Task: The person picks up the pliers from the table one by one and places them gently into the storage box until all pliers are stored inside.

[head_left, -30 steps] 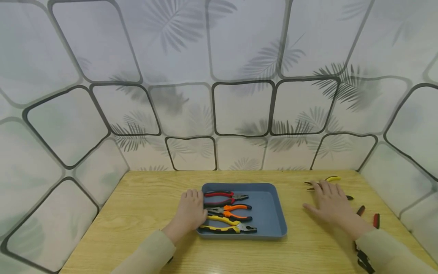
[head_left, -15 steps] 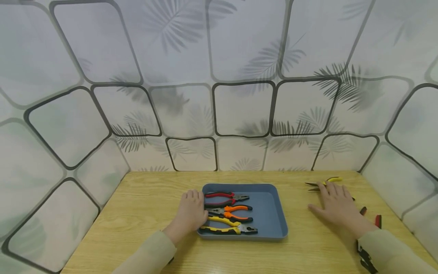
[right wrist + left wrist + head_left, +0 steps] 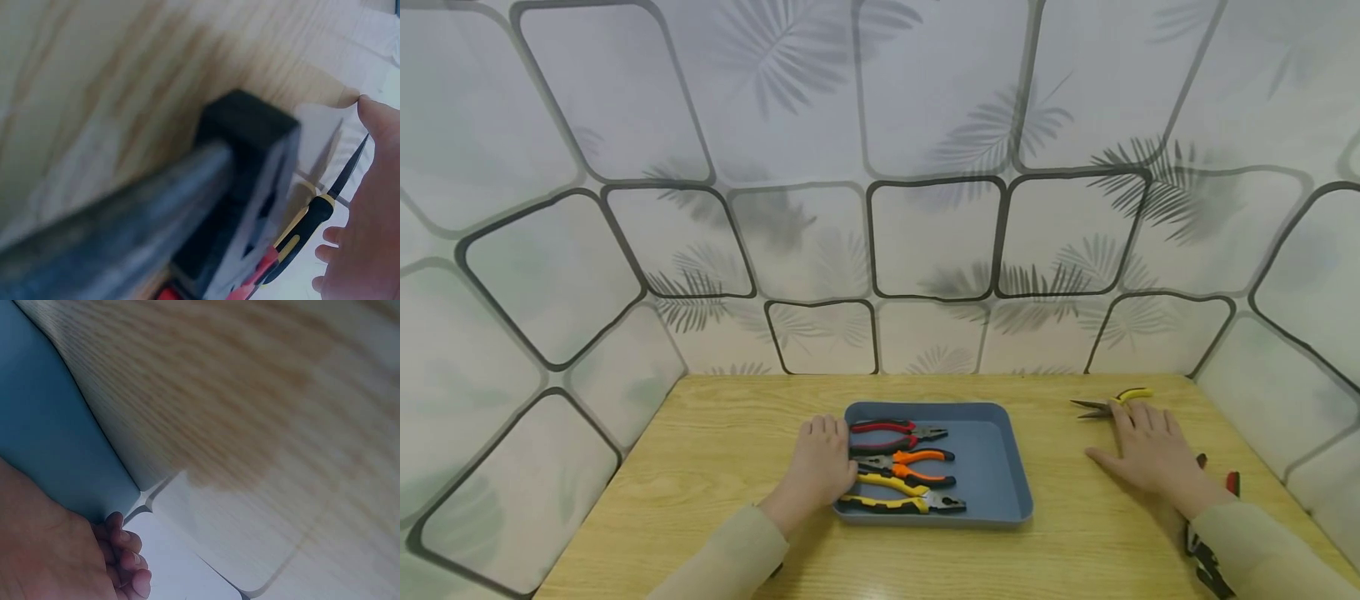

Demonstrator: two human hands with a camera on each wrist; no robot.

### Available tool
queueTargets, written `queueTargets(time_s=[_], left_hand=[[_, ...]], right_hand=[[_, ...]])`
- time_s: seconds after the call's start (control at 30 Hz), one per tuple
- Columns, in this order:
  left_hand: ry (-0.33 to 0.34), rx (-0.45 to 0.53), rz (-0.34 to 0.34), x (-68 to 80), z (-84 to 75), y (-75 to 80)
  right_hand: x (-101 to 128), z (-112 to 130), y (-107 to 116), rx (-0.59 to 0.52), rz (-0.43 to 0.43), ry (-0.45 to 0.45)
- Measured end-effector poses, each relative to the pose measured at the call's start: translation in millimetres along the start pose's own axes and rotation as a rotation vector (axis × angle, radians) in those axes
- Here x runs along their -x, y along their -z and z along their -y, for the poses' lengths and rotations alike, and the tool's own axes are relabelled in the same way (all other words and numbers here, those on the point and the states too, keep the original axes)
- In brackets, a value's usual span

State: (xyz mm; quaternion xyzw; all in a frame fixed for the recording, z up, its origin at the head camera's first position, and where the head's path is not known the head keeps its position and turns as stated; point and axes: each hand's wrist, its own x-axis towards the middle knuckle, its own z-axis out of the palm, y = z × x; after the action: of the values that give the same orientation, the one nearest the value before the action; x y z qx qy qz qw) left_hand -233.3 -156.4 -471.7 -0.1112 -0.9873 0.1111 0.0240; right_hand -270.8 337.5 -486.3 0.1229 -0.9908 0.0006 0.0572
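A blue tray [image 3: 1000, 433] sits mid-table and holds three pliers: red-handled [image 3: 883, 427], orange-handled [image 3: 921, 457] and yellow-and-black [image 3: 887, 502]. My left hand [image 3: 820, 467] rests on the tray's left rim with fingers laid forward, holding nothing. The left wrist view shows the tray wall [image 3: 44, 425] beside those fingers [image 3: 128, 559]. My right hand [image 3: 1150, 454] lies flat on the table at the right. Yellow-handled needle-nose pliers [image 3: 1112, 402] lie just past its fingertips and also show in the right wrist view [image 3: 309, 219]. Red-handled pliers [image 3: 1231, 482] peek out from behind the hand.
The wooden table [image 3: 715, 467] is boxed in by patterned walls at the back and both sides. A dark strap-like object [image 3: 1206, 567] sits by my right sleeve. A blurred black block [image 3: 244, 187] fills much of the right wrist view.
My right hand has slid a little to the right and nearer me, uncovering more of the yellow-handled pliers. The left hand and tray have stayed put.
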Motion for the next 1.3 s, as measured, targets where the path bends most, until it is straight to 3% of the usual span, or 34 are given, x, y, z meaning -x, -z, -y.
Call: queueTargets(time_s=[0.73, 1.3], left_hand=[[0.004, -0.003, -0.004, 1.4, -0.3, 2.4], [0.004, -0.029, -0.006, 0.8, -0.7, 0.5]], right_hand=[[-17.5, -27.5, -10.8, -0.026, 0.020, 0.053], [-27.8, -47.2, -14.3, -0.074, 0.055, 0.025]])
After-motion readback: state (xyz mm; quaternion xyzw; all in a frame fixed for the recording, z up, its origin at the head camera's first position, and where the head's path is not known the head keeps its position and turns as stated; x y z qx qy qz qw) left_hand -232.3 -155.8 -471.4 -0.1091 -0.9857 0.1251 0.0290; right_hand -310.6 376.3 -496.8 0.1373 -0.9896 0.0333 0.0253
